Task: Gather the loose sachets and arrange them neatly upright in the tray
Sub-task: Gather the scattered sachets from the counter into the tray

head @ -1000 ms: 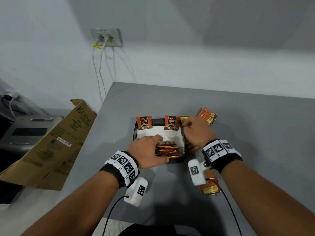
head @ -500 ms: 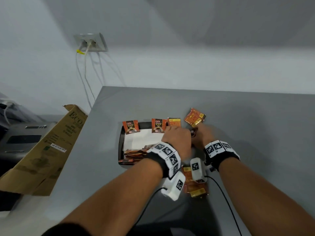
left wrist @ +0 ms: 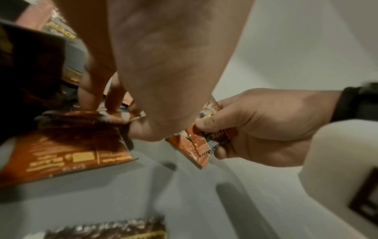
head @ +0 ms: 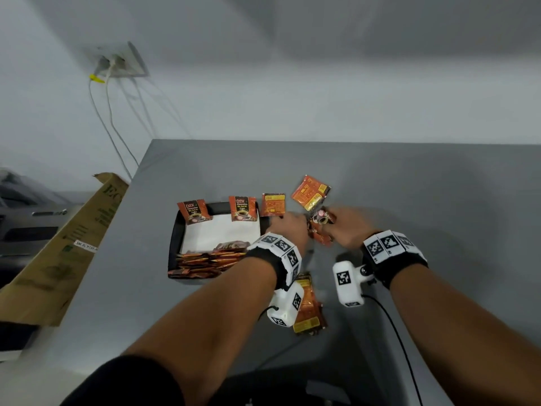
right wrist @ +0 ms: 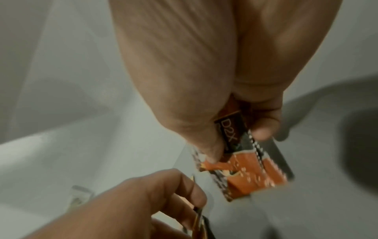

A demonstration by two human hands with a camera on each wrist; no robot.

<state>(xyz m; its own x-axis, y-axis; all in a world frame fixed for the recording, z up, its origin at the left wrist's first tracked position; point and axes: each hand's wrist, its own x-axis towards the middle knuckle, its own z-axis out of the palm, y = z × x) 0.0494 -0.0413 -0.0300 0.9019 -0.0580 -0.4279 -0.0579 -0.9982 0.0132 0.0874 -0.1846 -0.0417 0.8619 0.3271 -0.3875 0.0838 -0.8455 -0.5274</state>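
Note:
A black tray (head: 175, 238) with a white liner holds a stack of orange sachets (head: 210, 259) at its near end and two upright sachets (head: 193, 211) at its far wall. Right of the tray, my right hand (head: 336, 230) pinches a small bunch of sachets (head: 320, 227) between thumb and fingers (right wrist: 263, 132), label "D2X" showing (right wrist: 231, 132). My left hand (head: 288, 227) is close beside it. Its fingers (left wrist: 90, 100) and thumb pinch the top edge of a sachet (left wrist: 71, 145) standing on the table.
Loose sachets lie on the grey table: one by the tray's far right corner (head: 273, 204), a pair farther right (head: 311, 192), more under my left wrist (head: 307, 306). A cardboard box (head: 58, 250) leans off the table's left edge. Wall socket and cables (head: 117, 65) at back.
My left hand left the stack in the tray and moved right, next to the right hand. The right hand now holds a bunch of sachets off the table.

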